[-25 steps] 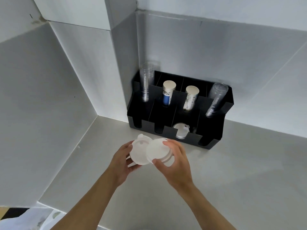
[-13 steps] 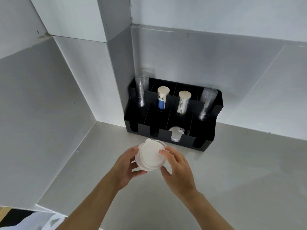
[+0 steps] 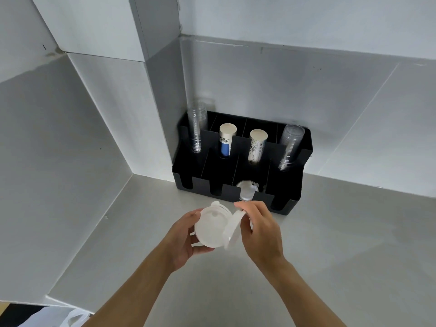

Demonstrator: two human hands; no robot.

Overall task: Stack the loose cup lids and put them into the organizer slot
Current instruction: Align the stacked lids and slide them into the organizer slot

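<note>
Holding white cup lids above the grey desk, both hands at the middle of the view, bare forearms reaching up from the lower edge. Left hand curled round the left rim of a stack of lids, thumb underneath and fingers on the far side, flat face turned toward the camera, a small tab sticking up at its top edge. Right hand pinching a single lid by its upper edge, thumb and forefinger closed on it, that lid tilted on edge and touching the right side of the stack, partly behind it. Neither hand resting on the desk.

Just beyond the hands, standing on the desk in the corner against the wall: a black organizer with slotted front compartments. Lying in the third front slot from the left, another white lid, visible through the cut-out. Remaining front slots dark, contents impossible to make out. Further back, rising from the rear compartments, from left to right: a tall stack of clear cups, a paper cup stack with a blue print, a paper cup stack with a dark print, and another clear cup stack leaning right.
</note>
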